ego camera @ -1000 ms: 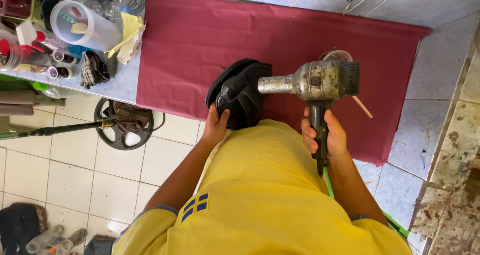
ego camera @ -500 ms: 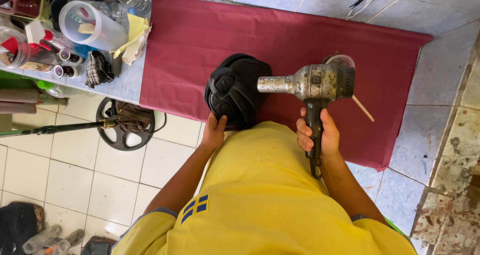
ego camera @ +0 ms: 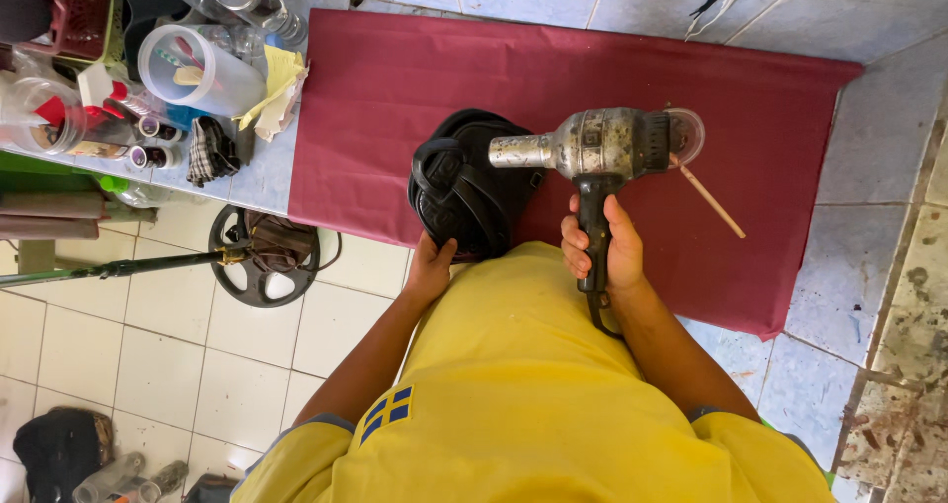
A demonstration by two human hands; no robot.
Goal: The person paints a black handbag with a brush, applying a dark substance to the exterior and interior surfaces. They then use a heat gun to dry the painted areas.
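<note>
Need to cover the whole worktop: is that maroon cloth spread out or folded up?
Spread out: the maroon cloth lies flat across the tiled counter, its near edge hanging over.

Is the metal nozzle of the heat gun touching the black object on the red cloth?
Cannot tell. In the head view the heat gun nozzle overlaps the black object seen from above, so any gap in height is hidden. The right hand holds its handle.

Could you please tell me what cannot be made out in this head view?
- Left hand: fingers tucked beneath the black object.
- Black object: near edge hidden by the yellow shirt; kind unclear.
- Heat gun cord: hidden behind right hand and shirt.
</note>
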